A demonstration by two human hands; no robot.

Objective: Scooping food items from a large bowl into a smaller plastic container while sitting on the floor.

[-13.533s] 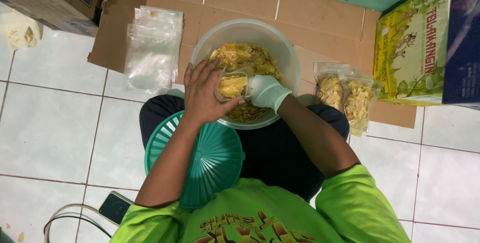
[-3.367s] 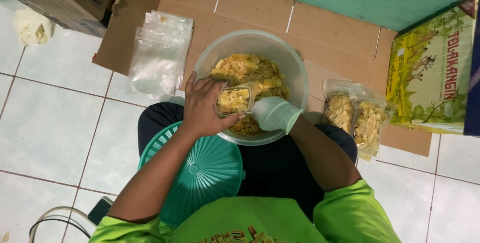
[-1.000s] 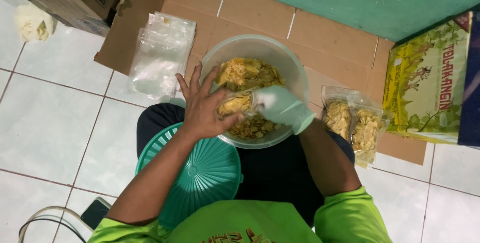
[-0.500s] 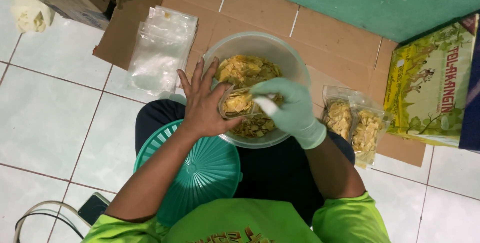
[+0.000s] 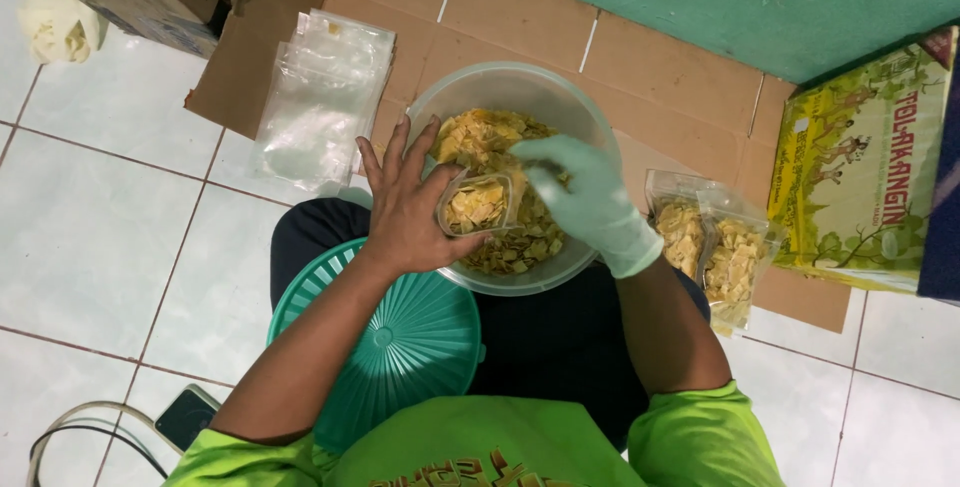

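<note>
A clear plastic bowl (image 5: 470, 107) of yellow chips rests on my lap. My bare left hand (image 5: 405, 212) holds a small clear bag (image 5: 478, 204), partly filled with chips, open over the bowl between thumb and fingers. Wearing a pale green glove, my right hand (image 5: 585, 197) hovers just right of the bag's mouth above the chips, fingers loosely curled; I cannot tell if it holds any chips.
A green plastic lid (image 5: 400, 342) lies on my left thigh. A stack of empty clear bags (image 5: 320, 97) lies on flattened cardboard (image 5: 240, 57) at left. Two filled chip bags (image 5: 710, 252) sit at right beside a yellow-green carton (image 5: 870, 172). A phone (image 5: 188, 415) lies on the tiles.
My gloved right hand lifted from the bag's mouth and shifted right and up. The left hand keeps the bag over the bowl, and the camera has drifted slightly.
</note>
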